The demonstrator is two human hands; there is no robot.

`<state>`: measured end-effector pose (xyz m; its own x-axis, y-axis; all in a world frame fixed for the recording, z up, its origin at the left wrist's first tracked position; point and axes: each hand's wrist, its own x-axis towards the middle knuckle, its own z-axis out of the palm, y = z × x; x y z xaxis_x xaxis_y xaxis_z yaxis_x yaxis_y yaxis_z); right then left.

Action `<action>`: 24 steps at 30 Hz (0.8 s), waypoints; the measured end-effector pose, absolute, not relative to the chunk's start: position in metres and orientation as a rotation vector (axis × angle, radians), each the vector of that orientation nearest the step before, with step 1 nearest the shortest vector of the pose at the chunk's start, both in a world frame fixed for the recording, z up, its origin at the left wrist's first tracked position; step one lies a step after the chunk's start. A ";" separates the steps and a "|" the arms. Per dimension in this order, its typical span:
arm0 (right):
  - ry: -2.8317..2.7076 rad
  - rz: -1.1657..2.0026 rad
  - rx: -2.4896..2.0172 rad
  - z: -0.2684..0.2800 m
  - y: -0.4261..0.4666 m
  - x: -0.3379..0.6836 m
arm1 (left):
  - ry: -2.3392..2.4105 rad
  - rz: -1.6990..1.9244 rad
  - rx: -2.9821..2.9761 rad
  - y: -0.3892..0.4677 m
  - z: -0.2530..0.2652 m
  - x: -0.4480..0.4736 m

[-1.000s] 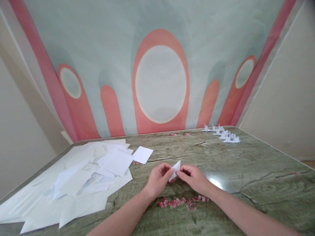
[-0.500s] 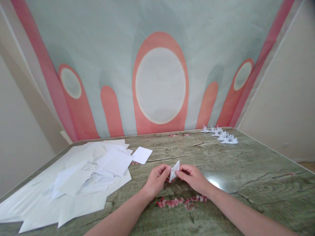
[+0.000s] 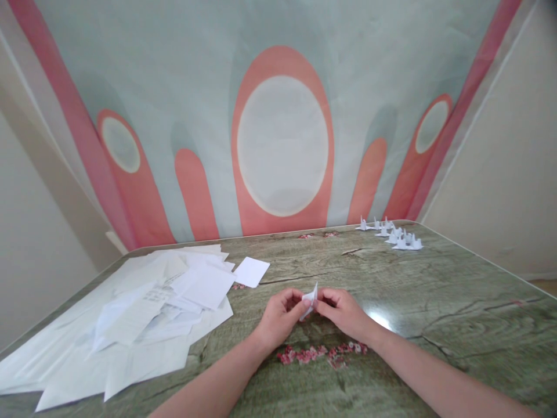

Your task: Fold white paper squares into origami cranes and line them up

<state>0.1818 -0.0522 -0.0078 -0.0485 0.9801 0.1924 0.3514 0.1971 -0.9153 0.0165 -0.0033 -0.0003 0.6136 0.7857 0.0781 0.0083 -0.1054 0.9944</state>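
Between my two hands is a small piece of folded white paper [image 3: 310, 300], held just above the table, its pointed tip upward. My left hand [image 3: 282, 313] pinches its left side, the thumb lying across the front. On the right side, the thumb and fingers of my right hand [image 3: 342, 310] grip the edge. Fingertips cover part of the folds. At the far right of the table stand several folded paper cranes [image 3: 407, 241] in a cluster.
A wide, loose pile of white paper sheets [image 3: 143, 366] covers the table's left side. One square of paper [image 3: 251, 271] lies at its right edge. The wood-patterned table [image 3: 456, 348] has printed pink blossoms. Behind it hangs a patterned backdrop [image 3: 282, 52].
My left thumb has moved right and up across the folded paper, which now shows narrower and more turned on edge. The view has shifted slightly.
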 end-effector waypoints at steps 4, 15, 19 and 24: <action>-1.557 0.861 -1.319 -0.010 -0.052 0.182 | 0.706 0.743 1.579 -0.003 -0.003 0.017; -1.591 0.933 -1.227 -0.002 -0.056 0.184 | 0.736 0.751 1.581 -0.002 -0.004 0.016; -1.598 0.913 -1.239 -0.002 -0.057 0.182 | 0.747 0.759 1.628 -0.002 -0.005 0.016; -1.547 0.825 -1.298 -0.002 -0.059 0.175 | 0.778 0.747 1.713 -0.004 -0.007 0.016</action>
